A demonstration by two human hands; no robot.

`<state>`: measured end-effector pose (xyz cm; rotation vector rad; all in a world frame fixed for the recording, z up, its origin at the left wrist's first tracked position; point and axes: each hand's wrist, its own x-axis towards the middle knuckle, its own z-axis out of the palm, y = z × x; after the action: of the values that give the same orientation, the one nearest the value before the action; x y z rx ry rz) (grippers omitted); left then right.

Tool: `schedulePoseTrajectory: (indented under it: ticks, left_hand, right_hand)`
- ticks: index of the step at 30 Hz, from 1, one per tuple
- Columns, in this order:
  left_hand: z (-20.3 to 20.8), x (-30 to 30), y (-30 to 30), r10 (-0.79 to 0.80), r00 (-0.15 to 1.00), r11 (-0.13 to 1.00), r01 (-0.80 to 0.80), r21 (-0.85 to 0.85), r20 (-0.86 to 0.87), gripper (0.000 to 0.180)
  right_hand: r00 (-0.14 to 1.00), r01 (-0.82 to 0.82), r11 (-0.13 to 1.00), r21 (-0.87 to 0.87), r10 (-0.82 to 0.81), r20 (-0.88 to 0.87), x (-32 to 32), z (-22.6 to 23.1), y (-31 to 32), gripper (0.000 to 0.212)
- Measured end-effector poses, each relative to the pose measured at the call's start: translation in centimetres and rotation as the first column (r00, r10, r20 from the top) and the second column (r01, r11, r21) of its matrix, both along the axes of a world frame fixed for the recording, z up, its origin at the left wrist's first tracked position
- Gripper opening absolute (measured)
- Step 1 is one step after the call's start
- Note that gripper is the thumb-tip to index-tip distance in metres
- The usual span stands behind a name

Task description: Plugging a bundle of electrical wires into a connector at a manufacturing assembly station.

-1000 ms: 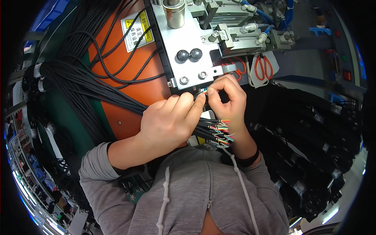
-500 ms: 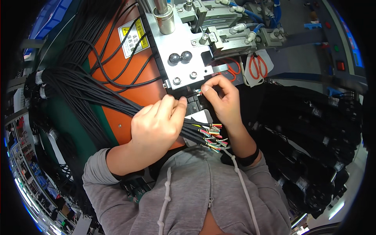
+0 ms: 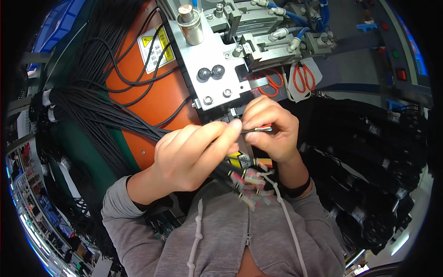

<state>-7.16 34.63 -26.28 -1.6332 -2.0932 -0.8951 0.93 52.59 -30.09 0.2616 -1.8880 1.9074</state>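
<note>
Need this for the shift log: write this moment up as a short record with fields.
Left hand: grips a bundle of black cables, fingertips meeting the right hand
Right hand: pinches coloured wire ends at the fingertips
Below the hands: loose cable ends with coloured wires
Above the hands: grey metal machine on an orange housing
Behind: orange-handled scissors

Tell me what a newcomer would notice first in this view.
Probably the two bare hands at centre: the left hand and right hand pinch a thin cable end between them, just below a grey metal machine block. To the left, a thick bundle of black cables sweeps across an orange panel.
</note>
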Motion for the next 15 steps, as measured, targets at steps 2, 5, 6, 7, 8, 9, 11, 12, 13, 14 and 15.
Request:
schedulePoseTrajectory:
  ticks: [2,5,6,7,8,9,11,12,13,14,15]
  left_hand:
    - [-0.3,0.1,-0.2,0.002,1.0,0.999,-0.001,-0.037,0.031,0.03]
    - [-0.5,0.2,-0.1,0.009,0.993,1.0,-0.006,-0.027,0.115,0.029]
    - [-0.6,0.1,-0.1,0.011,0.993,1.0,-0.008,-0.028,0.115,0.029]
    - [-0.7,0.0,0.0,0.004,0.99,1.0,-0.005,0.006,0.139,0.029]
    - [-0.7,-0.2,0.1,-0.004,0.987,0.999,-0.003,0.04,0.162,0.028]
    - [-0.8,-0.2,0.1,-0.013,0.983,0.997,-0.001,0.074,0.184,0.027]
    - [-0.7,-0.1,0.2,-0.02,0.986,0.996,0.005,0.086,0.165,0.027]
    - [-0.6,-0.1,0.2,-0.026,0.989,0.995,0.011,0.098,0.147,0.026]
    - [-0.6,-0.1,0.3,-0.031,0.991,0.994,0.017,0.109,0.129,0.026]
    - [-0.6,-0.1,0.3,-0.035,0.991,0.994,0.021,0.11,0.128,0.026]
    - [-0.7,-0.1,0.2,-0.037,0.993,0.993,0.024,0.116,0.113,0.026]
  right_hand:
    - [0.999,-0.02,0.998,-0.065,0.022,0.031,-0.1,0.5,-0.4,0.017]
    - [0.997,0.033,0.995,0.09,-0.039,0.071,0.1,1.1,-0.9,0.019]
    - [0.997,0.031,0.996,0.089,-0.038,0.071,0.1,1.2,-1.1,0.019]
    - [0.994,0.074,0.991,0.113,-0.084,0.077,0.1,1.4,-1.3,0.02]
    - [0.988,0.118,0.983,0.138,-0.13,0.081,0.1,1.5,-1.5,0.021]
    - [0.981,0.161,0.973,0.163,-0.176,0.083,0.1,1.6,-1.7,0.022]
    - [0.988,0.148,0.988,0.038,-0.149,0.028,-0.2,1.4,-2.0,0.021]
    - [0.991,0.124,0.989,-0.085,-0.127,-0.029,-0.4,1.3,-2.1,0.02]
    - [0.99,0.092,0.974,-0.205,-0.112,-0.089,-0.5,1.3,-2.1,0.019]
    - [0.989,0.094,0.974,-0.204,-0.115,-0.09,-0.7,1.2,-2.0,0.019]
    - [0.989,0.081,0.977,-0.196,-0.103,-0.103,-0.8,1.1,-1.9,0.019]
